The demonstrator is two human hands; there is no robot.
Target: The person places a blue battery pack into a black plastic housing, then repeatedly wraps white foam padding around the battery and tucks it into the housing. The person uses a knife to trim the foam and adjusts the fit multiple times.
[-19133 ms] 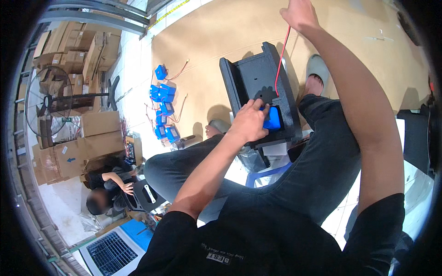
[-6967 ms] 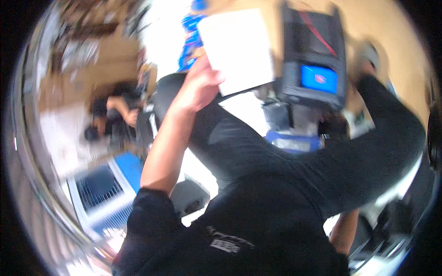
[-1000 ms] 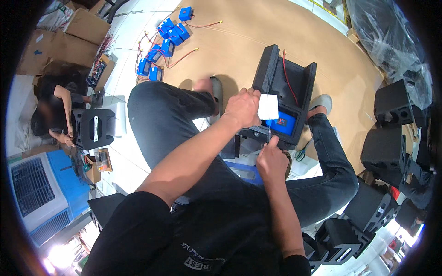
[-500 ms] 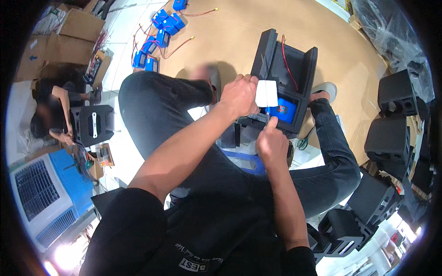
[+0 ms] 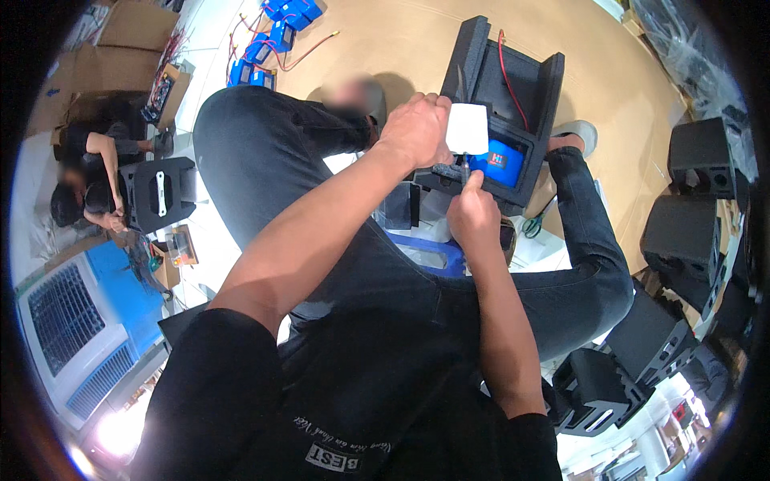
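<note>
I sit on the floor with a black foam case [image 5: 513, 88] between my legs; a blue battery block [image 5: 499, 162] lies inside it and a red wire [image 5: 508, 68] runs up its inner wall. My left hand [image 5: 417, 130] holds a small white card [image 5: 467, 128] over the case's near edge. My right hand [image 5: 473, 216] pinches a thin dark strip [image 5: 464, 167] just under that card, at the case's front rim.
Several black foam cases [image 5: 694, 200] stand stacked at the right. Blue batteries with red wires [image 5: 273, 36] lie on the brown floor sheet at the top. At the left a seated person [image 5: 88, 180] works by another black case [image 5: 160, 192]; cardboard boxes [image 5: 136, 24] and a white-and-blue cooler [image 5: 76, 337] stand there too.
Both hands have stayed at the case's front edge with the white card; the view has shifted slightly, and my right hand now sits closer under the card.
</note>
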